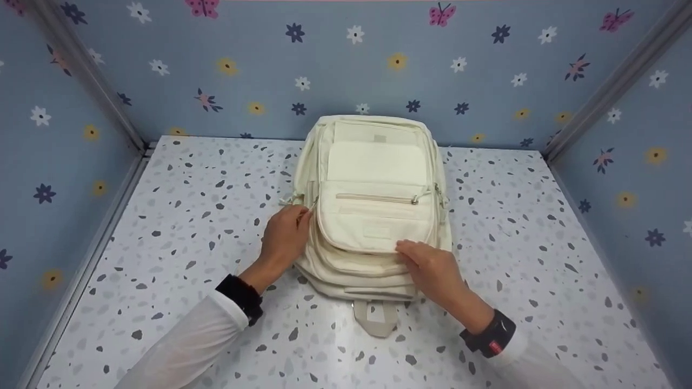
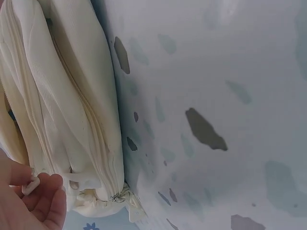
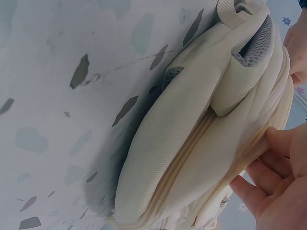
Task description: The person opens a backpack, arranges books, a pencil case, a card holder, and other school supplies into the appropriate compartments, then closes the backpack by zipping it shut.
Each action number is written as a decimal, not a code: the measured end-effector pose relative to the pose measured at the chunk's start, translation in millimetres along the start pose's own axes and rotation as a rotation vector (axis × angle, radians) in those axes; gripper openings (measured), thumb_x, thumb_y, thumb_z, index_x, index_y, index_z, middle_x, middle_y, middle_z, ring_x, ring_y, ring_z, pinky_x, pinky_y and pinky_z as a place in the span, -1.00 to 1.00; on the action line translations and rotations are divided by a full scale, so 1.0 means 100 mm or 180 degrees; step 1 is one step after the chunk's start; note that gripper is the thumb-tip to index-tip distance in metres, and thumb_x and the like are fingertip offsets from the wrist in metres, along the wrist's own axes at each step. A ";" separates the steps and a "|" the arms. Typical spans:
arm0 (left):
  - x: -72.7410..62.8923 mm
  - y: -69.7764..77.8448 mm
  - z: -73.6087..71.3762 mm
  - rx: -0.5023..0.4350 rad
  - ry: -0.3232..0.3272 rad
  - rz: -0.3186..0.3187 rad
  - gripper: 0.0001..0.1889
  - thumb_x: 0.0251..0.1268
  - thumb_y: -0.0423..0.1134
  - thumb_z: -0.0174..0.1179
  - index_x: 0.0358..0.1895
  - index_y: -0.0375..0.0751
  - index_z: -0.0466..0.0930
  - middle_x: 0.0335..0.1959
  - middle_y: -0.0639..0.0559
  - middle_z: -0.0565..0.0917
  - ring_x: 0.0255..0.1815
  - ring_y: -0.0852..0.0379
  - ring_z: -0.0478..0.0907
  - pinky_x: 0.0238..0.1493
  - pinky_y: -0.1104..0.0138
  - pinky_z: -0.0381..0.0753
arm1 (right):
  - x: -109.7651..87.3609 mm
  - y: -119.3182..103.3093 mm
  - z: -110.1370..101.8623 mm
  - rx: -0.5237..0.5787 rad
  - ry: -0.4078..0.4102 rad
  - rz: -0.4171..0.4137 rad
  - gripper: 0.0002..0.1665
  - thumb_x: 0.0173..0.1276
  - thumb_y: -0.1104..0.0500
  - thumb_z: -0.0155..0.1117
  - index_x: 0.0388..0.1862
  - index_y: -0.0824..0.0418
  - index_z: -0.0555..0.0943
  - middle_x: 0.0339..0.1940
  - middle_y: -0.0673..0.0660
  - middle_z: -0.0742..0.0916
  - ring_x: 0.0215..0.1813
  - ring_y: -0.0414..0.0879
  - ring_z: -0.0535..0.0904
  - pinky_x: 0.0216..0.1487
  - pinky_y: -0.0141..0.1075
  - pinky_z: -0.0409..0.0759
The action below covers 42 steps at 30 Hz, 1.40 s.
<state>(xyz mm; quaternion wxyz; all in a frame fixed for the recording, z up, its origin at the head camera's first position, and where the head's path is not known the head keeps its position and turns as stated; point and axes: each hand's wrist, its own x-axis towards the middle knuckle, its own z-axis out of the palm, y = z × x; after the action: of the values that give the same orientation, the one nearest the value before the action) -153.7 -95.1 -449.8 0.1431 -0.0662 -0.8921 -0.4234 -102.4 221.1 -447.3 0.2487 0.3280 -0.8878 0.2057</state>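
A cream backpack (image 1: pixel 373 227) lies on its back on the table, its grab loop (image 1: pixel 376 323) toward me. At the bag's left side, my left hand (image 1: pixel 285 231) pinches a zipper pull. The left wrist view shows that pale zipper pull (image 2: pixel 31 186) between thumb and fingers of the left hand (image 2: pixel 33 199). My right hand (image 1: pixel 432 267) grips the lower right edge of the front pocket (image 1: pixel 351 232). In the right wrist view, the right hand's thumb and fingers (image 3: pixel 256 184) hold the pocket's edge, which gapes slightly by the left hand's side.
The backpack's far end is close to the blue flowered back wall (image 1: pixel 324 59). Flowered panels also border the speckled white table (image 1: pixel 205 178) on both sides. A short zipper (image 1: pixel 376 199) crosses the front pocket, and a cord (image 2: pixel 122 194) hangs from the bag's side.
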 end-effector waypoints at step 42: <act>-1.00 0.60 0.46 0.0218 0.0070 0.1243 -0.88 0.29 -0.38 0.37 -0.41 -0.14 0.69 -0.57 0.11 0.58 -0.53 0.16 0.52 -0.43 0.25 0.52 | -0.02 -0.03 0.06 -0.0106 0.0078 -0.0046 -0.70 0.15 0.36 0.61 -0.10 0.27 0.79 -0.09 0.20 0.84 -0.08 0.09 0.82 -0.08 -0.06 0.76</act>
<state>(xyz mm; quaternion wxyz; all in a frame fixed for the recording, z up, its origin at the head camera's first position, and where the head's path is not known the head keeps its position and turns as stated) -53.5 -21.5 -464.6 0.2344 -0.2285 -0.8746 -0.3577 -101.1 216.9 -452.8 0.2665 0.3277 -0.8856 0.1932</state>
